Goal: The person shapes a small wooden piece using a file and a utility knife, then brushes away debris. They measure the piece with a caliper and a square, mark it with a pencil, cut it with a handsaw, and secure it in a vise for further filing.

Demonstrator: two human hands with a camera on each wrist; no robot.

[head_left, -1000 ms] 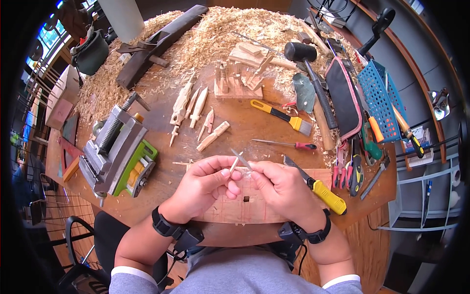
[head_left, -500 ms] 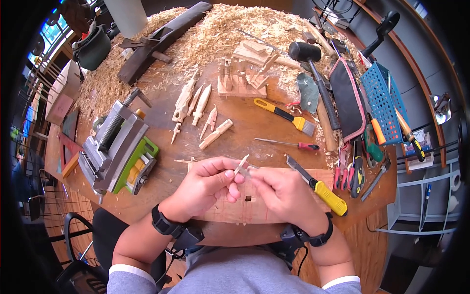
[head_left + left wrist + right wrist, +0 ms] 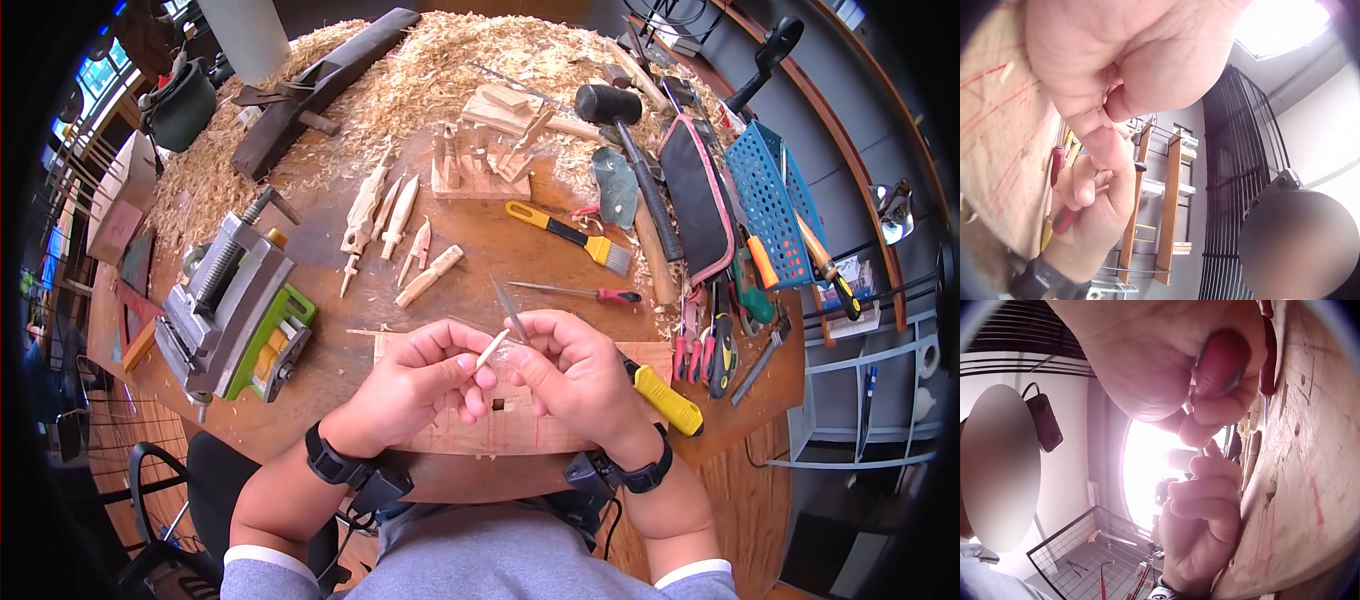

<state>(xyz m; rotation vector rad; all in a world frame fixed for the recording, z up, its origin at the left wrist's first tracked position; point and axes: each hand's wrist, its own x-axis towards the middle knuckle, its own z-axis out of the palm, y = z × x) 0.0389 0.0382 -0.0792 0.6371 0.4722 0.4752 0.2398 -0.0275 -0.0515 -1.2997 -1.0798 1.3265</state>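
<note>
Between the thumb and fingers of my left hand (image 3: 425,378) is a thin pale wooden stick (image 3: 491,349), its tip slanting up to the right. My right hand (image 3: 572,375) grips a tool by its red handle (image 3: 1222,362), which shows in the right wrist view. The tool's narrow grey metal end (image 3: 509,309) points up and away, close beside the stick. Both hands are above a wooden board (image 3: 450,438) with red lines and a small square hole. In the left wrist view, my left hand (image 3: 1129,56) hides the stick.
A metal vise (image 3: 225,300) stands at the left. Carved wooden pieces (image 3: 402,215), a yellow brush (image 3: 575,237) and a screwdriver (image 3: 590,293) lie beyond the board. A yellow-handled knife (image 3: 665,400) is right of my right hand. Wood shavings (image 3: 470,60) cover the back.
The right hand has tilted, and the metal end that was largely hidden half a second ago now points up. The stick leans further right. The head view has shifted slightly.
</note>
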